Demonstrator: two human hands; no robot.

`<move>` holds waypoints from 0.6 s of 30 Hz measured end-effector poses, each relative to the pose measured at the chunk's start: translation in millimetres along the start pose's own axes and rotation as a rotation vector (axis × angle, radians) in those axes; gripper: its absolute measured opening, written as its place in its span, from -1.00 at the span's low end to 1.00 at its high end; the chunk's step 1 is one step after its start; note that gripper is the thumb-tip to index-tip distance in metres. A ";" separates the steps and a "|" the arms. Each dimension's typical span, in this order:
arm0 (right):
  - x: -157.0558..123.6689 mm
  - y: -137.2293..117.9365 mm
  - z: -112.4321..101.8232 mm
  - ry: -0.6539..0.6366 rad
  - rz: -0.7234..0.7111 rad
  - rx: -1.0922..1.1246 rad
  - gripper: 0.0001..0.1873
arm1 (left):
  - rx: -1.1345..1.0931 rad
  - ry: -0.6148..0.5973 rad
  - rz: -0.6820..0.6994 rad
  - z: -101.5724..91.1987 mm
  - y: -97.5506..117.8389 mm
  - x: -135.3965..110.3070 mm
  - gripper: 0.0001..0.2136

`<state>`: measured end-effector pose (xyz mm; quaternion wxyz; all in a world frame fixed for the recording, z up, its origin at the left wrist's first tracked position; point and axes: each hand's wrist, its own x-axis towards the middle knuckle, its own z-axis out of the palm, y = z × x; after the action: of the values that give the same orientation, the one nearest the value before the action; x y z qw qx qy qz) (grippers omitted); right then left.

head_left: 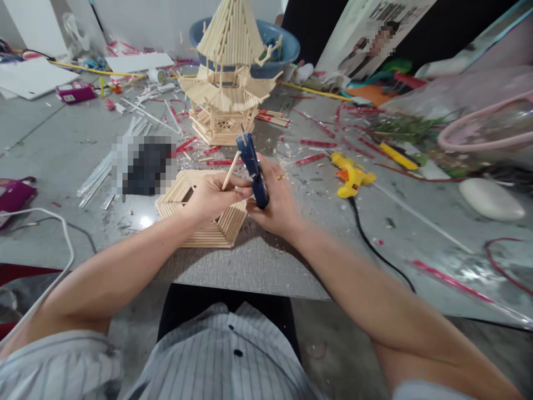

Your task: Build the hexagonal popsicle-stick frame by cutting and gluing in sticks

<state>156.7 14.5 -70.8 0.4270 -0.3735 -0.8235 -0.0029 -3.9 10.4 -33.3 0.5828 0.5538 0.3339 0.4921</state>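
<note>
My left hand (210, 195) pinches a thin wooden stick (231, 171) that slants up toward a dark blue pliers-like hand tool (252, 166). The tool is wrapped in the fingers of my right hand (277, 194), its narrow end pointing up and away. The stick's upper end is close beside the tool's head; I cannot tell whether they touch. Below my hands, a flat hexagonal frame of wooden sticks (225, 238) lies on the table, partly covered by my left hand. Just beyond stands a tiered pavilion model made of the same sticks (227, 100).
A yellow glue gun (350, 173) lies to the right, its black cord running to the front edge. Clear glue sticks (108, 161) and a blurred dark object (147, 165) lie left. Behind the model sits a blue basin (287, 47). Red wrappers and scraps litter the grey table (287, 266).
</note>
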 end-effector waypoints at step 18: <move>-0.2 -1.5 0.3 -0.081 0.036 -0.002 -0.06 | 0.470 0.039 0.129 -1.6 2.5 -2.9 -0.90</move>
<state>155.7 13.3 -70.7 0.3929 -0.3886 -0.8332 0.0189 -6.8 7.9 -31.6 0.3986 0.6849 0.4143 0.4475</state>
